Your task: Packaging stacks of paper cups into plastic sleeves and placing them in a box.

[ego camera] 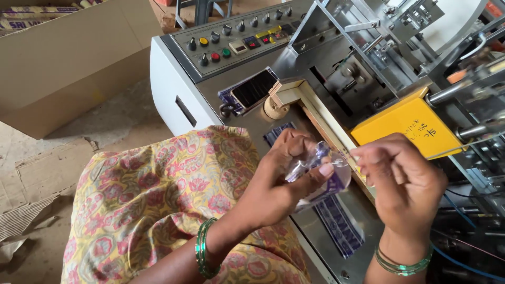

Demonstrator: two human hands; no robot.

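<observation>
A clear plastic pouch (318, 171) with blue print sits pinched between both hands, held just above the steel counter (252, 123) of a packing machine. The left hand (281, 181) is closed around it, thumb pressed across the crinkled film. The right hand (402, 181) is curled shut too, fingertips nipping the pouch's edge near a thin wooden strip (329, 131). More blue-printed pouches (339, 223) lie flat on the counter below the hands. A phone (254, 88) rests near the control panel (236, 37), a yellow box (407, 126) stands just beyond the right hand, and a cardboard carton (68, 58) sits on the floor.
</observation>
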